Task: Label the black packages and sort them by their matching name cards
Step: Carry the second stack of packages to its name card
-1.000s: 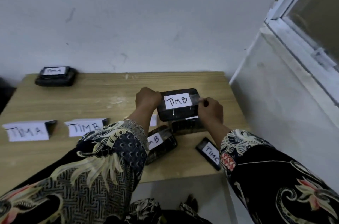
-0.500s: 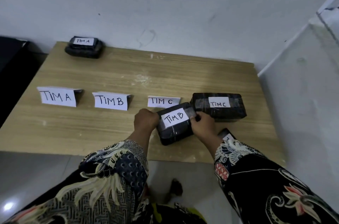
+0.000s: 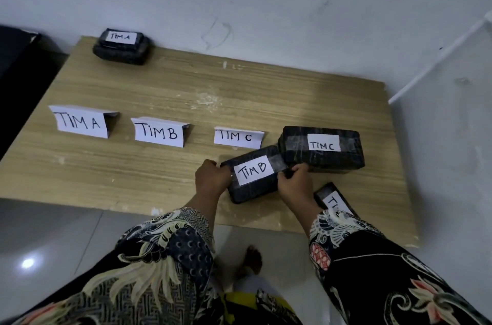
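A black package labelled TIM B sits near the table's front edge, gripped at its left end by my left hand and at its right end by my right hand. Just behind it to the right lies a larger black package labelled TIM C. A thin black package with a partly hidden label lies under my right forearm. A black package labelled TIM A rests at the far left corner. Three folded name cards stand in a row: TIM A, TIM B, TIM C.
The wooden table stands against a white wall. A dark object is beside its left edge. Grey floor tiles and a bare foot show below the front edge.
The TIM B package came down from above the table to the surface near the front edge, still held in both hands. The camera view tilted down and left, revealing all three cards.
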